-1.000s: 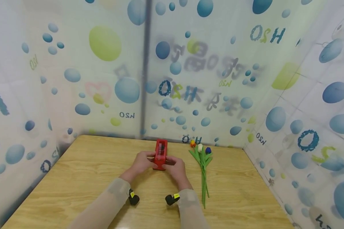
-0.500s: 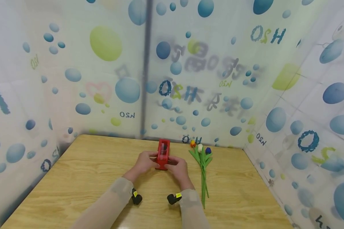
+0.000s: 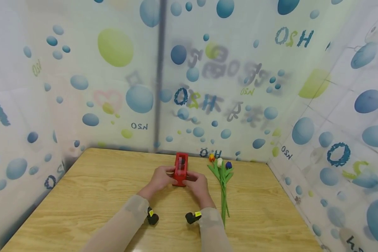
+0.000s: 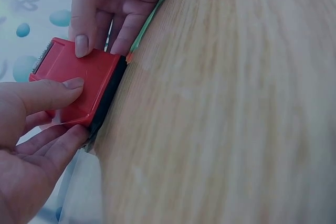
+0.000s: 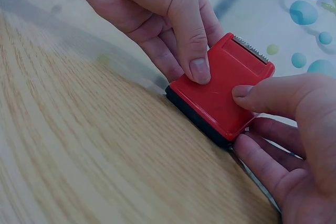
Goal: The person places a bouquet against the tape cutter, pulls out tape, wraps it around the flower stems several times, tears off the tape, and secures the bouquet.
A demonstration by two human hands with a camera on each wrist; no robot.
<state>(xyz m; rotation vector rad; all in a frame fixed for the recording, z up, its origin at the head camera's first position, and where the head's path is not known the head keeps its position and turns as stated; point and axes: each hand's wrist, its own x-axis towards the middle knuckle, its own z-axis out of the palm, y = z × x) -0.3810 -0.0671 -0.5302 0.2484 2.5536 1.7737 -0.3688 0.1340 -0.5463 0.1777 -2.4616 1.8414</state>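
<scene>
Left hand [image 3: 160,178] has its fingers clamped on one side of this little red dispenser [image 3: 181,171], toothed edge and all, so it's right between both sets of fingers, black base facing the wooden surface [image 3: 100,196]. Right hand [image 3: 197,183] fingers pinch the other side, and three flowers [image 3: 222,178] lie just beyond those.

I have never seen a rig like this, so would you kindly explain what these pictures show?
No robot here: these are a person's two bare hands. The widest picture is from a head-worn camera looking forward and down; the two closer ones are from the small black cameras worn on each wrist. The left hand and right hand together hold a red device with a toothed metal edge, perhaps a tape dispenser. On the wooden table, to their right, lie three tulip-like flowers: orange, white and blue.
</scene>
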